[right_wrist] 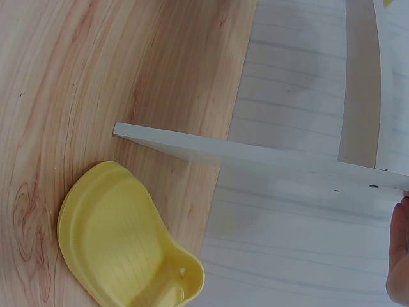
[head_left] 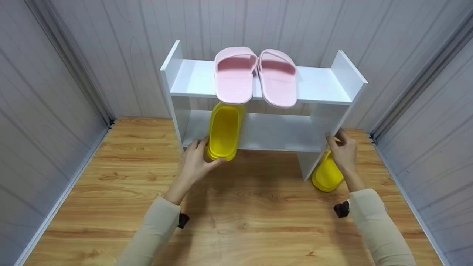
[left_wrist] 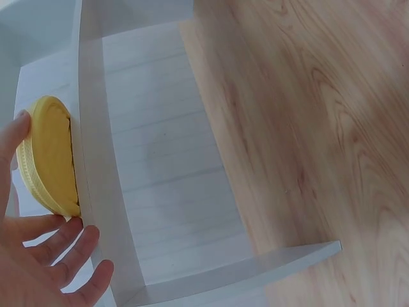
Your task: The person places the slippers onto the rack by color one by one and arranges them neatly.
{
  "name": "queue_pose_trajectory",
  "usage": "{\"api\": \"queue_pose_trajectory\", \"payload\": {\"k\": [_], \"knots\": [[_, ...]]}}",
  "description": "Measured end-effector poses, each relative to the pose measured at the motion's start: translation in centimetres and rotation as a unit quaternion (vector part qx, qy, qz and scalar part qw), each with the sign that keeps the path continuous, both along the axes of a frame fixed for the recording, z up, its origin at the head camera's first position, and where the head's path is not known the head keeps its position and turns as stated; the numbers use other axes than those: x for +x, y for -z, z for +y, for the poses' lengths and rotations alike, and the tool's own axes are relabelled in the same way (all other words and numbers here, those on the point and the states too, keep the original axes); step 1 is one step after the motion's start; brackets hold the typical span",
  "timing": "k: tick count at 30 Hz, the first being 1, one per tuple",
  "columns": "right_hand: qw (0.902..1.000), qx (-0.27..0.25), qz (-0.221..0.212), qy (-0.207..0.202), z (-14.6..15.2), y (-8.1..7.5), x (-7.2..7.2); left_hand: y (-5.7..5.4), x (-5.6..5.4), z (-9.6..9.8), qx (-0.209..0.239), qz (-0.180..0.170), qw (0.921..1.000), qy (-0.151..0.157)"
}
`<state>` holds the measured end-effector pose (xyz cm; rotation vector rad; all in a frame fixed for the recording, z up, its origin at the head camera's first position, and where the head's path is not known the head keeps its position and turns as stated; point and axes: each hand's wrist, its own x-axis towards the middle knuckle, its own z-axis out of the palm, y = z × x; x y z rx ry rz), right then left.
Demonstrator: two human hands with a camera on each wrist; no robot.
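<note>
Pinching the yellow slipper [head_left: 224,133] over the front edge of the lower shelf [head_left: 279,131], left hand [head_left: 193,164] likely used the overhang for access; right hand [head_left: 343,149] gripped the right panel [head_left: 328,115], presumably bracing it.

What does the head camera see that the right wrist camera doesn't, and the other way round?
Only the head view shows the pink slippers on the top shelf and the left grip pinching the upper yellow shoe.

Only the right wrist view shows small dark marks on the outer face of the side panel.

Both share the white rack, wooden floor, lower yellow shoe and, partly, the right grip.
</note>
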<state>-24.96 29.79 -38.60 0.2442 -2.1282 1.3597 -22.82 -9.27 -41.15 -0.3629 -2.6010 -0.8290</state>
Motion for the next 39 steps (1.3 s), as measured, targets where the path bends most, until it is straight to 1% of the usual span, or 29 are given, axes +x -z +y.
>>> {"api": "queue_pose_trajectory", "payload": {"k": [3,8,10,11,13,15,17,18,19,20,21,22,23,24,26,28,29,30,31,33,34,36,39], "knots": [[1.0000,0.000,-0.002,-0.004,0.0,0.1,0.0,0.2,-0.1,0.0,-0.005,0.021,0.9998,0.000],[1.0000,-0.003,-0.003,-0.008,-0.1,0.2,0.1,0.1,0.0,-0.2,0.003,0.020,0.9998,0.000],[0.9999,-0.003,-0.002,-0.010,-0.1,0.2,0.0,-0.1,0.1,-0.5,0.017,0.024,0.9996,-0.001],[1.0000,-0.001,-0.002,-0.010,-0.1,0.2,0.0,-0.3,0.1,-0.7,0.028,0.033,0.9991,-0.002],[1.0000,0.003,-0.001,-0.008,-0.1,0.1,0.0,-0.8,0.1,-1.1,0.063,0.067,0.9957,-0.005],[1.0000,0.007,0.000,-0.006,-0.1,0.1,0.0,-1.4,0.1,-1.7,0.107,0.121,0.9867,-0.018],[0.9999,0.012,-0.001,-0.003,-0.1,0.0,0.0,-2.1,-0.2,-2.3,0.143,0.181,0.9721,-0.041],[0.9999,0.013,-0.002,-0.001,-0.1,0.0,0.0,-2.4,-0.3,-2.7,0.155,0.205,0.9648,-0.056],[0.9999,0.015,-0.003,0.000,-0.1,0.0,0.0,-2.7,-0.5,-3.0,0.164,0.221,0.9585,-0.074],[0.9999,0.015,-0.003,0.002,-0.1,-0.1,0.0,-3.0,-0.7,-3.4,0.168,0.231,0.9542,-0.090],[0.9999,0.015,-0.005,0.004,-0.1,-0.1,0.1,-3.1,-0.9,-3.7,0.169,0.232,0.9524,-0.104],[0.9999,0.015,-0.006,0.006,0.0,-0.1,0.1,-3.2,-1.1,-4.0,0.171,0.223,0.9529,-0.113],[0.9999,0.014,-0.007,0.007,0.0,-0.2,0.0,-3.2,-1.3,-4.3,0.172,0.208,0.9557,-0.118],[0.9998,0.013,-0.009,0.008,0.0,-0.2,0.1,-3.2,-1.4,-4.5,0.173,0.186,0.9602,-0.116],[0.9998,0.010,-0.011,0.009,0.0,-0.2,0.1,-3.0,-1.8,-4.9,0.183,0.135,0.9687,-0.100],[0.9999,0.007,-0.009,0.005,0.0,-0.1,0.0,-2.7,-2.1,-5.2,0.196,0.072,0.9753,-0.073],[1.0000,0.006,-0.007,0.003,0.0,-0.1,0.0,-2.5,-2.2,-5.3,0.204,0.046,0.9760,-0.060],[1.0000,0.006,-0.005,0.003,0.0,0.0,0.0,-2.4,-2.4,-5.4,0.215,0.022,0.9752,-0.047],[1.0000,0.007,-0.001,0.003,0.0,0.0,0.0,-2.3,-2.6,-5.4,0.227,0.000,0.9733,-0.037],[1.0000,0.009,0.004,0.002,0.0,0.0,-0.1,-2.2,-2.9,-5.4,0.242,-0.038,0.9690,-0.028],[0.9999,0.011,0.005,0.004,0.0,0.0,-0.1,-2.2,-3.0,-5.4,0.246,-0.048,0.9676,-0.030],[0.9999,0.013,0.005,0.006,0.0,0.0,0.0,-2.3,-3.3,-5.3,0.240,-0.068,0.9675,-0.040],[0.9999,0.010,0.001,0.007,0.0,0.0,0.0,-2.5,-3.6,-5.2,0.215,-0.076,0.9716,-0.062]]}}
